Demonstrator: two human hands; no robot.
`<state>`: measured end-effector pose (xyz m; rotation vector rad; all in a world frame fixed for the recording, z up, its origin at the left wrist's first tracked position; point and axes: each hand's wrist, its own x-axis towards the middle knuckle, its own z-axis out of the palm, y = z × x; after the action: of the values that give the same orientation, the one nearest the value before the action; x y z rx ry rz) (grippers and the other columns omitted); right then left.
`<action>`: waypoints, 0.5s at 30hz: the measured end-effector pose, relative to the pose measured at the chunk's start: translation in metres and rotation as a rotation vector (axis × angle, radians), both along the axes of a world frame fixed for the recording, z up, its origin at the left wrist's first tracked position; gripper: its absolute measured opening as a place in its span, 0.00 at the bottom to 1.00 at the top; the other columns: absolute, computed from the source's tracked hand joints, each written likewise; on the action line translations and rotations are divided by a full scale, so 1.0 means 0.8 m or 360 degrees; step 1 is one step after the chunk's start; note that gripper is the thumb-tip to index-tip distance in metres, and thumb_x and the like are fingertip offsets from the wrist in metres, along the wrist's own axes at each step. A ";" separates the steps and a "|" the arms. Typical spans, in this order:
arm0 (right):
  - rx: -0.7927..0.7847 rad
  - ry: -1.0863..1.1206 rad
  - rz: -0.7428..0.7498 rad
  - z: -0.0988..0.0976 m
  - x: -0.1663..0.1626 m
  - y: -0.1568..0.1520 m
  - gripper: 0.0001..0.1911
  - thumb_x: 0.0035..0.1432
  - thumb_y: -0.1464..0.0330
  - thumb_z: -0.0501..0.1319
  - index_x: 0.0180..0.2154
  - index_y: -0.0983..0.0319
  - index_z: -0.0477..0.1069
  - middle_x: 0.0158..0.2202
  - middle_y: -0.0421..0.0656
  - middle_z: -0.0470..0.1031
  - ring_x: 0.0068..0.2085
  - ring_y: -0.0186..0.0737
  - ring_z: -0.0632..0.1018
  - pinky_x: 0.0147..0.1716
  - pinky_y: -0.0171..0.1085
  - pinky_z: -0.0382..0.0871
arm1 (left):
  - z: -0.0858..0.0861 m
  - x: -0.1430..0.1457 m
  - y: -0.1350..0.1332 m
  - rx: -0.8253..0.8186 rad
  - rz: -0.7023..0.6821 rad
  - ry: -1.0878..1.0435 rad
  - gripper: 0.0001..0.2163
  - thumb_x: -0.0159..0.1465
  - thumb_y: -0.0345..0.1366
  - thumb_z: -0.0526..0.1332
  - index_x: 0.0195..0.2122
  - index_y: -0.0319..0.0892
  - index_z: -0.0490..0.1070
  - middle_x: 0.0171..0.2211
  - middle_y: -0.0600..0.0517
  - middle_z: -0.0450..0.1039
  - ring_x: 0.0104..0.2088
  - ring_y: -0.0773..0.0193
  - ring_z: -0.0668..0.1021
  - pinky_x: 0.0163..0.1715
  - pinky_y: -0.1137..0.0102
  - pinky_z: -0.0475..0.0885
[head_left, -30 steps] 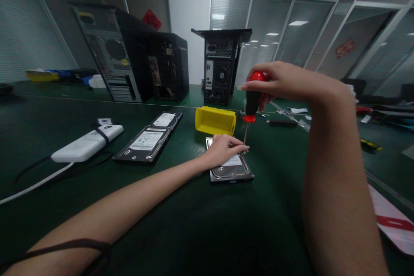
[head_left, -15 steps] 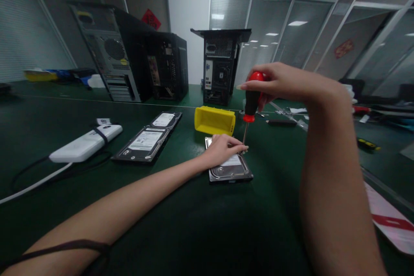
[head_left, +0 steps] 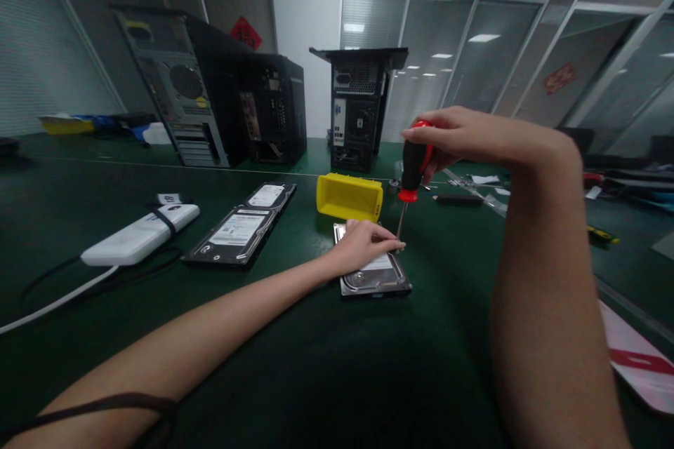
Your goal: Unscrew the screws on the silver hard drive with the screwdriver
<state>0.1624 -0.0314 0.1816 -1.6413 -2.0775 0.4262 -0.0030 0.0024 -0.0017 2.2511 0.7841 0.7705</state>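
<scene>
The screwdriver (head_left: 411,177) points down, nearly upright, top leaning right.

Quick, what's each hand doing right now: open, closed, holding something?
Left hand: on a drive; whether it grips anything can't be told.
Right hand: closed, holding the screwdriver.

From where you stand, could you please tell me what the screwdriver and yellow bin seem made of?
Screwdriver: handle probably plastic, glossy red with duller black, perhaps rubber; shaft likely metal, from its greyish sheen.
Yellow bin: apparently molded plastic, satin, given its nearly even color and soft sheen.
</scene>
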 end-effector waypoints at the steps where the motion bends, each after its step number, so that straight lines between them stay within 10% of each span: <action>1: 0.0042 -0.0061 0.0027 0.000 0.000 0.001 0.12 0.68 0.60 0.61 0.38 0.62 0.70 0.35 0.49 0.81 0.35 0.47 0.83 0.38 0.44 0.78 | -0.001 0.000 0.000 0.0011 -0.0005 0.0006 0.11 0.69 0.40 0.66 0.43 0.39 0.85 0.41 0.46 0.86 0.41 0.59 0.83 0.42 0.66 0.73; 15: 0.0313 -0.0338 -0.0057 0.008 0.017 -0.011 0.18 0.68 0.54 0.60 0.38 0.63 0.72 0.34 0.49 0.80 0.32 0.43 0.80 0.33 0.42 0.70 | 0.004 -0.002 -0.003 -0.0007 0.0018 0.0013 0.09 0.67 0.39 0.68 0.42 0.41 0.85 0.42 0.46 0.85 0.43 0.58 0.84 0.48 0.64 0.74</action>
<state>0.1760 -0.0401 0.1878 -1.6630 -2.1584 0.0333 -0.0042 0.0000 0.0013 2.2495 0.8022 0.7644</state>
